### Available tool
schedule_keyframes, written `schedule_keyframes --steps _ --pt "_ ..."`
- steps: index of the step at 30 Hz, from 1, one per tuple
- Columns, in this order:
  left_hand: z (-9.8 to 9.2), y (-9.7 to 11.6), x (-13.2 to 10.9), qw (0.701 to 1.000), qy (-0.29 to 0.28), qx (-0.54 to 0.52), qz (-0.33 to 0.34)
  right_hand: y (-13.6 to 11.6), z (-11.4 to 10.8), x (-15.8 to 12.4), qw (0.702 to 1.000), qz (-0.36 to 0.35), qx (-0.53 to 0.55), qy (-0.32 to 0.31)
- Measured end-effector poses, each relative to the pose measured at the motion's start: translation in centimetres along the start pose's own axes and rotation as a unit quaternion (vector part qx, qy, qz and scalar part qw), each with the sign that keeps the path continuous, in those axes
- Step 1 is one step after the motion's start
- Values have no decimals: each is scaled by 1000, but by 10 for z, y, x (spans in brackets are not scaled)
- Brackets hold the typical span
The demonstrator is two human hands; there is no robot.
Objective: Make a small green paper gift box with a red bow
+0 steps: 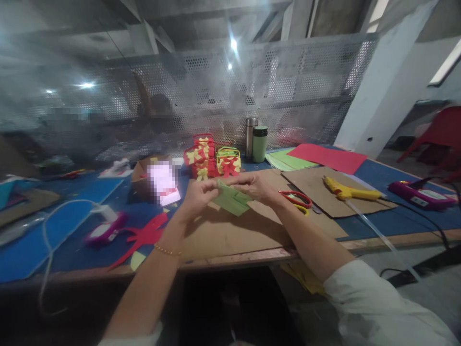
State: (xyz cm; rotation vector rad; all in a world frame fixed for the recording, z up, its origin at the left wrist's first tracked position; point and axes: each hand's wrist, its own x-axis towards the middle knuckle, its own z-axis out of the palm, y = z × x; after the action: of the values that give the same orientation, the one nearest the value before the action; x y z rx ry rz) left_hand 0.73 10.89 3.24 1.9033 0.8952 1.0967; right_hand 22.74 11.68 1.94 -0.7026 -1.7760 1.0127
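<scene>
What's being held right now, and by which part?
A folded green paper, held above the cardboard. The left hand pinches its left end and the right hand its upper right edge.

Craft workshop, industrial hall. Long blue worktable (54, 230) with glue gun (347, 192), scissors (297, 198), coloured paper sheets (329, 157), stacked paper baskets (212, 161). Perforated metal screen (252, 91) behind.
</scene>
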Motion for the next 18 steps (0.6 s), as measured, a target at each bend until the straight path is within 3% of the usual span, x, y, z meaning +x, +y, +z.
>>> schedule_keyframes --steps 10,18 --pt "-3 -4 1 1000 11 -2 21 -13 -6 -4 997 -29 -66 -15" --pt "0 4 -3 999 -15 -27 8 -15 -7 -4 989 -52 -141 -7"
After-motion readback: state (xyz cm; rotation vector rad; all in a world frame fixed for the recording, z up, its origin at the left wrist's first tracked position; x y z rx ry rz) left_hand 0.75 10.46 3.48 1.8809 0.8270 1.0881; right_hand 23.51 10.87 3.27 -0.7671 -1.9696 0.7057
